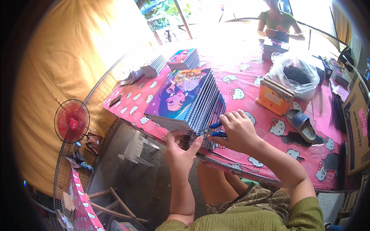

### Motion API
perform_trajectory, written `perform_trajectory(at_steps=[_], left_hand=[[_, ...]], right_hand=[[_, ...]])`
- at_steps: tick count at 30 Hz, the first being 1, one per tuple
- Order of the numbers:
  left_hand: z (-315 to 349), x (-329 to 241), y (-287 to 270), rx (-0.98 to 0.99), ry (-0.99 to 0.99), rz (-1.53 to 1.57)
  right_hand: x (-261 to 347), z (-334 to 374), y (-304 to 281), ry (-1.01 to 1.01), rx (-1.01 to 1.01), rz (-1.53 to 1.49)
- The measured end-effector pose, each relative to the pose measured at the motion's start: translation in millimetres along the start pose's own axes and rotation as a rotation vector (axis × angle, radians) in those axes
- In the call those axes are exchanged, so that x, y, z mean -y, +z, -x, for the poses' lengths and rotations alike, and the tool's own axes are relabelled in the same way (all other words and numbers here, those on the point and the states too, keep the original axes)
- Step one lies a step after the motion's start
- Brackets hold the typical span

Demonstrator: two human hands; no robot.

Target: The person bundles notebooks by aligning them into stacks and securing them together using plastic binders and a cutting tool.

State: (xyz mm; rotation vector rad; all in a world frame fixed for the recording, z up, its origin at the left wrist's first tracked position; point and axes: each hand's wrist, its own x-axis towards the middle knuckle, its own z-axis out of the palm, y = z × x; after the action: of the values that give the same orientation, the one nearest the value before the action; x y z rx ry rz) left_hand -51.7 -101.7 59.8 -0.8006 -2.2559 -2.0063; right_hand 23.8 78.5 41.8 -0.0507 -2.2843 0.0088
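A tall stack of spiral notebooks [176, 94] with a colourful illustrated cover stands at the table's near edge, its black coil spines facing right. My left hand [182, 152] is closed around the stack's near corner, thumb and fingers at the dark coil ends [189, 139]. In my right hand [241, 131] is a pair of blue-handled pliers [219, 134], the handles spread apart. Their metal jaws point left at the coil ends, close to my left thumb. Whether the jaws touch a coil is too small to tell.
The pink patterned tablecloth [231, 104] carries more notebook stacks [184, 59], an orange box [273, 98], a blue slipper [301, 125] and a plastic bag of black coils [295, 75]. Across the table sits another person [279, 29]. A red fan [72, 121] and white stool [137, 148] stand left.
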Motion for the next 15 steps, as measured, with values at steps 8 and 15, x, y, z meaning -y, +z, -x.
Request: perform_trajectory(at_steps=[8, 15], left_hand=[[-1, 17, -10, 0.01, -0.1, 0.014], [2, 14, -4, 0.031, -0.056, 0.004]], right_hand=[[6, 11, -1, 0.231, 0.348, -0.197], [5, 0, 11, 0.118, 0.273, -0.147]])
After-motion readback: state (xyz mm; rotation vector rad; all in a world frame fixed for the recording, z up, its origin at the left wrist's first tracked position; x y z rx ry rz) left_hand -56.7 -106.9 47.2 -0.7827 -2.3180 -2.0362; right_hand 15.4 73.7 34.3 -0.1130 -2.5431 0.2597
